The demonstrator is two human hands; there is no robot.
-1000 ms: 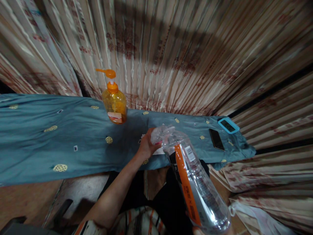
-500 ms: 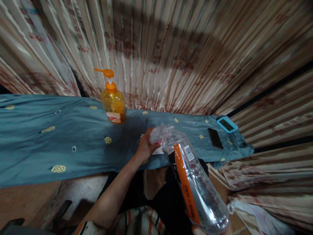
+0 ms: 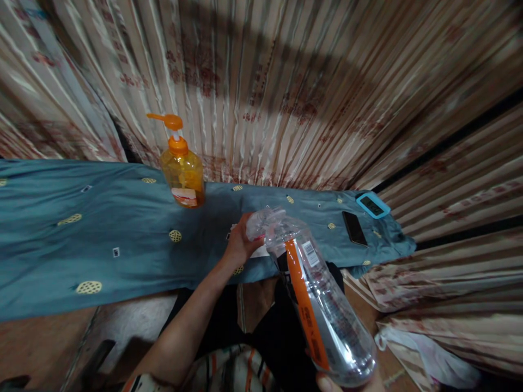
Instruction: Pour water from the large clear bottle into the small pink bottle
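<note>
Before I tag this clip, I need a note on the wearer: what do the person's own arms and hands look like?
The left hand is ungloved. The left forearm is bare up to a pale sleeve with orange and dark stripes. Of the right hand, only a small ungloved part shows; no sleeve is visible on that side.
</note>
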